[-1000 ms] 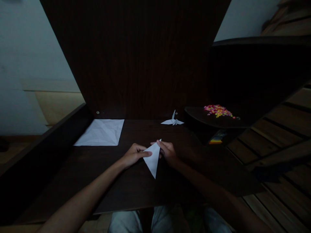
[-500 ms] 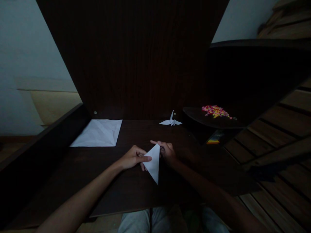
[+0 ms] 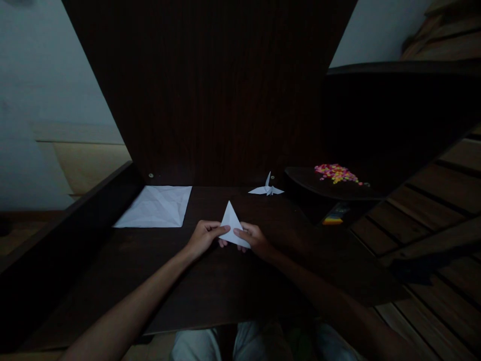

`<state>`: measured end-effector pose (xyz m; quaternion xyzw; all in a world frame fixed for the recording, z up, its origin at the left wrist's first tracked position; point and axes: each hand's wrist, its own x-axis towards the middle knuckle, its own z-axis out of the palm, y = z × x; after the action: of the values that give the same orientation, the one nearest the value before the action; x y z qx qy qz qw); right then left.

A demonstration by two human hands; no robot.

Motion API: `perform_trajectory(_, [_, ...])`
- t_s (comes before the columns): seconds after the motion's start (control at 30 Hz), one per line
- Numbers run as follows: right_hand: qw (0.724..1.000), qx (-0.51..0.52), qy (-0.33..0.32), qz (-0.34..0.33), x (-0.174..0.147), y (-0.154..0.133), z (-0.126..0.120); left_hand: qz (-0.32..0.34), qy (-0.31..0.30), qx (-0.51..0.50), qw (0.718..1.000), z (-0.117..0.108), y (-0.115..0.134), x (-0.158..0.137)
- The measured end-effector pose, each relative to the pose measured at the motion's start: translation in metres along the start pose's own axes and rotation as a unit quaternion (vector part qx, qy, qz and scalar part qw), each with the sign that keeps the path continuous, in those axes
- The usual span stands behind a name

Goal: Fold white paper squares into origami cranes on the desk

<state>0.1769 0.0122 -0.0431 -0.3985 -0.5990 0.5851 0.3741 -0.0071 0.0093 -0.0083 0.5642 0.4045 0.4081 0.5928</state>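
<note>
A white sheet of paper (image 3: 230, 219), folded into a triangle, is held above the dark desk with one point facing away from me. My left hand (image 3: 206, 237) pinches its left side, the thumb lying on top and the fingers underneath. On the other side my right hand (image 3: 256, 238) grips it the same way, thumb on the upper face. The two thumbs are close together near the middle of the paper. Beyond it stands a white origami crane (image 3: 267, 190) with its wings spread. Creased white paper (image 3: 154, 206) lies flat at the back left.
The dark wooden desk (image 3: 195, 291) has a raised side board (image 3: 67, 240) on the left and a tall back panel (image 3: 210, 90). To the right, a curved shelf (image 3: 300, 176) bears a heap of small colourful pieces (image 3: 336, 173). A small item with a rainbow-coloured edge (image 3: 333, 219) sits beneath it.
The folded triangle has been turned, so its point now faces away from me. My right hand has moved from its upper corner to its right side, with the thumb on top.
</note>
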Motion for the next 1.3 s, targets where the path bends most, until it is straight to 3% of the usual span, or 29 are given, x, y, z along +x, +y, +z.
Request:
perform_trajectory(0.13, [0.996, 0.0, -0.084, 0.022, 0.006, 0.0, -0.009, -0.034, -0.035, -0.005, 0.999, -0.003, -0.003, 0.002])
perform_trajectory(0.3, [0.982, -0.035, -0.175, 0.061, 0.015, -0.009, -0.016, -0.051, -0.019, 0.041, 0.998, -0.005, -0.011, 0.004])
perform_trajectory(0.43, [0.973, -0.088, -0.206, 0.058, 0.017, -0.016, -0.016, -0.056, -0.085, 0.048, 0.994, -0.007, -0.014, 0.004])
perform_trajectory(0.7, [0.968, -0.033, -0.218, 0.12, 0.025, -0.021, -0.024, -0.056, -0.084, 0.026, 0.995, 0.002, -0.013, 0.003])
perform_trajectory(0.8, [0.96, -0.048, -0.248, 0.122, 0.025, -0.023, -0.025, -0.036, -0.062, 0.039, 0.997, 0.002, -0.013, 0.004])
perform_trajectory(1.03, [0.96, -0.036, -0.257, 0.104, 0.016, -0.019, -0.026, 0.003, 0.06, 0.031, 0.998, -0.004, -0.01, 0.005])
perform_trajectory(1.3, [0.967, -0.042, -0.241, 0.077, 0.015, -0.013, -0.028, 0.011, 0.067, 0.039, 0.997, -0.004, -0.007, 0.003])
